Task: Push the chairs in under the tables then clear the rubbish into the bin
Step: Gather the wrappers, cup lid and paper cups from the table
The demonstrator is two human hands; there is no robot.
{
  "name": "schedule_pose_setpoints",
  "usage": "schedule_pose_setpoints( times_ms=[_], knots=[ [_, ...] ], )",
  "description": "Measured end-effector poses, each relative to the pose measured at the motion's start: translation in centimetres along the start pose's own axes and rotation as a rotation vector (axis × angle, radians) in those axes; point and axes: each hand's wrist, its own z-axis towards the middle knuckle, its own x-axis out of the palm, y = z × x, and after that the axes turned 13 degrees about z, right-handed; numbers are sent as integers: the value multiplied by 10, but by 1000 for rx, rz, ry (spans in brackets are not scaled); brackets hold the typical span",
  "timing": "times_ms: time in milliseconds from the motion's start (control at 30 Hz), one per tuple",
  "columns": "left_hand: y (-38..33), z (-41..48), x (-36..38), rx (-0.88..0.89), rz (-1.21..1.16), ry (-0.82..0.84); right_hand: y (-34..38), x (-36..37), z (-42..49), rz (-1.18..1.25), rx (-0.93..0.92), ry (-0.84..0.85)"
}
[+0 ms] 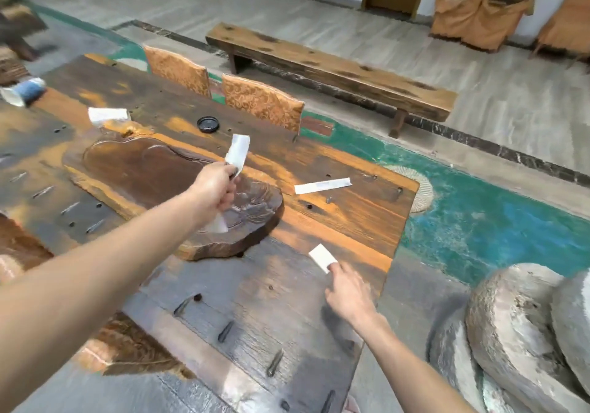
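Head view, and both arms are out over the long wooden counter (351, 218). The left hand (215, 191) is curled round a white paper strip (238, 154), one end sticking up past the knuckles and another bit of white showing below the fist, all of it above the carved wooden tray (143, 170) in the middle of the counter. Over by the near right edge, the right hand (348, 291) has its fingertips pinched on the corner of a small white slip (322, 258) (whether the slip is off the wood or lying on it cannot be told).

More rubbish is scattered about: a long white strip (322, 186) lies flat beyond the tray, between the two hands and further out. A black lid (208, 124) sits near the far edge, a crumpled wrapper (107, 115) lies to the left of it, and a cup (22, 92) is tipped on its side at the far left corner.

Two chairs (263, 101) with orange patterned backs stand tucked against the counter's far side, next to each other. Behind them a rough wooden bench (329, 71) stands on the pale floor, and big grey millstones (510, 326) lean at the lower right.
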Motion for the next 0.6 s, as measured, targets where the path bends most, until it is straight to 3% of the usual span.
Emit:
schedule_pose_setpoints(
  times_ms=[100,167,233,367,600],
  knots=[
    [35,-12,-11,-1,449,-43,-11,0,37,-78,-67,76],
    [43,-18,-9,-30,587,-41,-14,3,56,-136,-84,113],
    [38,-18,-2,-64,372,-64,-16,11,73,-167,-76,149],
    [33,-20,6,-233,-318,-14,-27,30,103,-204,-97,189],
    [56,-43,-11,-269,-498,42,-46,66,119,-282,-160,202]
  ],
)
